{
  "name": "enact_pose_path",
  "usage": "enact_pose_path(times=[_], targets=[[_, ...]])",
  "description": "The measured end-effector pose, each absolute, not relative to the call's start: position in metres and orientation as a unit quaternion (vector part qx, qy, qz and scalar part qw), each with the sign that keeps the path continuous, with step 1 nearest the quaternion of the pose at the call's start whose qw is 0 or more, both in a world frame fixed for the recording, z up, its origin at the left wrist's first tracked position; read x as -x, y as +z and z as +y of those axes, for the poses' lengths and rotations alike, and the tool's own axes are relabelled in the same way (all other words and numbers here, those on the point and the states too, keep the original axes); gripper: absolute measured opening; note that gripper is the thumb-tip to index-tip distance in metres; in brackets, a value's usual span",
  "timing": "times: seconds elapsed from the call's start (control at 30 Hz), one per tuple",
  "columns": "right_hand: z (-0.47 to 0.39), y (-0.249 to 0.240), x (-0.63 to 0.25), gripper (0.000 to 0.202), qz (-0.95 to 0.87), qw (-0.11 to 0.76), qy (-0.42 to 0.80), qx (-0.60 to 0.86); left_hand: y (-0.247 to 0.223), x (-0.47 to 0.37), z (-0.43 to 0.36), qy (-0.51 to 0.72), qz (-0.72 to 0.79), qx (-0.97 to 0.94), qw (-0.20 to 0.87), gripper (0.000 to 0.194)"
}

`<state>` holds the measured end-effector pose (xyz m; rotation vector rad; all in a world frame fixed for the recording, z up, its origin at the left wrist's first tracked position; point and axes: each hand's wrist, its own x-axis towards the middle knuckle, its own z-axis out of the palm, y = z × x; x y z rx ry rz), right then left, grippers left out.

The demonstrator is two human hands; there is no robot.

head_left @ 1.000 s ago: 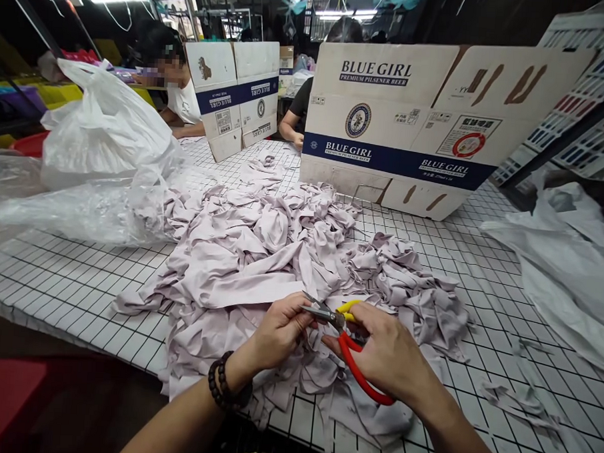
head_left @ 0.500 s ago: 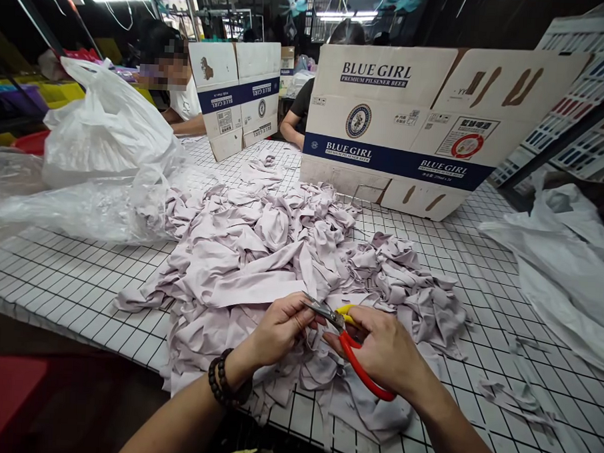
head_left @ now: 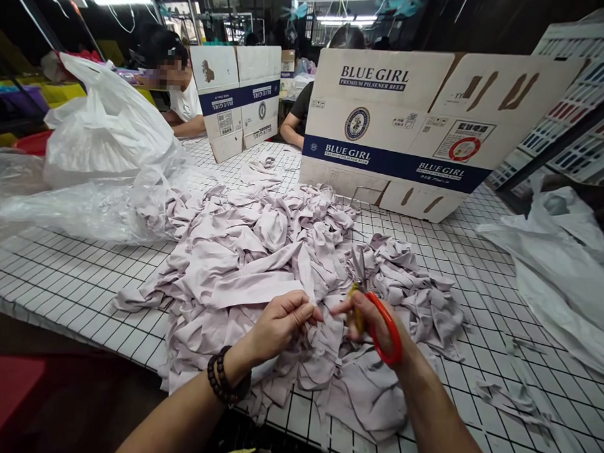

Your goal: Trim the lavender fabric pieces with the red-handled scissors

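Note:
A pile of pale pinkish-grey fabric pieces [head_left: 261, 251] lies heaped in front of me. Over its near side, my left hand [head_left: 282, 322], with a dark bead bracelet at the wrist, is closed in a pinch on a fabric piece [head_left: 324, 344] that hangs below the fingertips. To the right, my right hand [head_left: 378, 323] holds a pair of scissors [head_left: 387, 330] with red and yellow handles, the loops around the fingers. Their blades point up and away, apart from the left hand and somewhat blurred. The right index finger stretches toward the left fingertips.
Two printed cardboard sheets [head_left: 381, 116] [head_left: 237, 97] stand upright across the white gridded table [head_left: 79, 283]. White plastic bags lie at left [head_left: 110, 131] and right [head_left: 565, 265]. Fabric scraps [head_left: 514, 403] lie at right. Two people sit beyond the cardboard.
The scissors have swung away from the left fingertips, and their blades now point up and away instead of left. My right hand has turned with them. The left hand stays nearly in place.

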<state>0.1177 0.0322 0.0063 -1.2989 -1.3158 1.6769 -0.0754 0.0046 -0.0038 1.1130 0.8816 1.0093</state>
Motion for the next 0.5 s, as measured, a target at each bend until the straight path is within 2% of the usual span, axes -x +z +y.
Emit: enact_pose_path(times=[0.13, 0.3, 0.37, 0.4, 0.43, 0.5], targets=[[0.047, -0.005, -0.076, 0.046, -0.397, 0.336, 0.757, 0.396, 0.005, 0.078, -0.001, 0.429, 0.403, -0.576, 0.567, 0.033], [0.052, 0.006, -0.06, 0.041, -0.396, 0.4, 0.734, 0.38, 0.004, 0.105, -0.018, 0.454, 0.498, -0.668, 0.315, 0.02], [0.041, 0.022, -0.064, 0.04, -0.409, 0.401, 0.734, 0.365, -0.001, 0.113, -0.023, 0.467, 0.553, -0.654, 0.218, 0.056], [0.034, 0.031, -0.066, 0.039, -0.422, 0.381, 0.747, 0.344, -0.002, 0.115, -0.024, 0.452, 0.565, -0.659, 0.204, 0.069], [0.026, 0.04, -0.069, 0.037, -0.435, 0.354, 0.764, 0.318, -0.001, 0.117, -0.024, 0.418, 0.562, -0.677, 0.225, 0.071], [0.015, 0.055, -0.074, 0.034, -0.458, 0.308, 0.787, 0.276, 0.007, 0.121, -0.024, 0.313, 0.511, -0.718, 0.354, 0.047]])
